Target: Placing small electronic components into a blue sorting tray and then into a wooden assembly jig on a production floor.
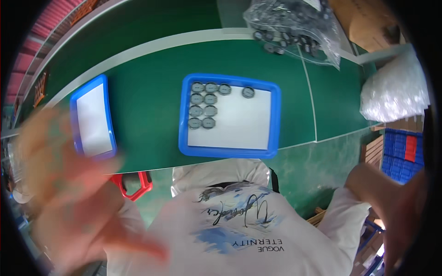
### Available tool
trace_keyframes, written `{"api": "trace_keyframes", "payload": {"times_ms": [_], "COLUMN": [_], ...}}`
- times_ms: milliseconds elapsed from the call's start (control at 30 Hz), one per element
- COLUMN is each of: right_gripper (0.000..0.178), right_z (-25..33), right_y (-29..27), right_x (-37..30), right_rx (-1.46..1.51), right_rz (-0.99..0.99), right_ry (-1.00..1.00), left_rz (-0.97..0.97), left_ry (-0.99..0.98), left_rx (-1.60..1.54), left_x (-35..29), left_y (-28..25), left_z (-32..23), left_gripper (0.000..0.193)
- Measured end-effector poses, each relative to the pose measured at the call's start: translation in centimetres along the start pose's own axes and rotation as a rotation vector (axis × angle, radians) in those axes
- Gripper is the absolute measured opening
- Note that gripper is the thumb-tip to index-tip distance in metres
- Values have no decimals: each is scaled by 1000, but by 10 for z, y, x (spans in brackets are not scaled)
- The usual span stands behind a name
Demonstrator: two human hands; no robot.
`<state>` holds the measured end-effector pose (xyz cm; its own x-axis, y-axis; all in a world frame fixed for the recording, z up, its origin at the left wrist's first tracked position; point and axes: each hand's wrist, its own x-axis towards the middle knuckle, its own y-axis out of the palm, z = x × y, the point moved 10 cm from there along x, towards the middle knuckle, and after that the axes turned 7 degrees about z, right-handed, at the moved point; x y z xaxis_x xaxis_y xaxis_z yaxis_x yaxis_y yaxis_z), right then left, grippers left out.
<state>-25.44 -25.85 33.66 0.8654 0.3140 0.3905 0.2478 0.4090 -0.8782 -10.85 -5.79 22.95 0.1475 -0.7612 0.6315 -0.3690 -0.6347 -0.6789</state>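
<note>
About ten dark-grey round, rimmed pieces (210, 99) lie in the blue rectangular plastic tray (184, 133) just off centre toward 12 o'clock, two columns of four along its 9 o'clock side and two more toward 12, so the filling looks well short of half done, with white sheet (241, 119) bare from 3 round to 6. Each piece looks disc-like with small side tabs, faces too small to read, and a clear bag (294, 25) at 1 o'clock holds similar dark ones. The blurred left hand (78, 188) at 8 o'clock appears spread wide, nothing visible in it; the shadowed right hand (407, 218) at 4 is cut off, its grasp impossible to tell.
</note>
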Motion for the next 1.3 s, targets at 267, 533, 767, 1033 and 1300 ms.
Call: {"api": "trace_keyframes", "payload": {"times_ms": [267,533,767,1033,1300], "right_gripper": [103,77,55,30,20], "right_z": [70,168,19,-50,-115], "right_y": [-125,-167,-75,36,280], "right_x": [27,-21,0,-9,-38], "right_rx": [-570,-1125,-659,-218,-49], "right_rz": [-289,-662,-370,-205,145], "right_ry": [-295,-552,-168,152,381], "left_rz": [-369,-753,-442,-79,352], "left_ry": [477,981,497,125,-260], "left_rx": [442,841,567,438,11], "left_x": [111,136,107,73,-35], "left_y": [-101,-156,-52,-23,172], "left_z": [-69,-174,-63,-18,115], "left_gripper": [44,40,37,34,41]}}
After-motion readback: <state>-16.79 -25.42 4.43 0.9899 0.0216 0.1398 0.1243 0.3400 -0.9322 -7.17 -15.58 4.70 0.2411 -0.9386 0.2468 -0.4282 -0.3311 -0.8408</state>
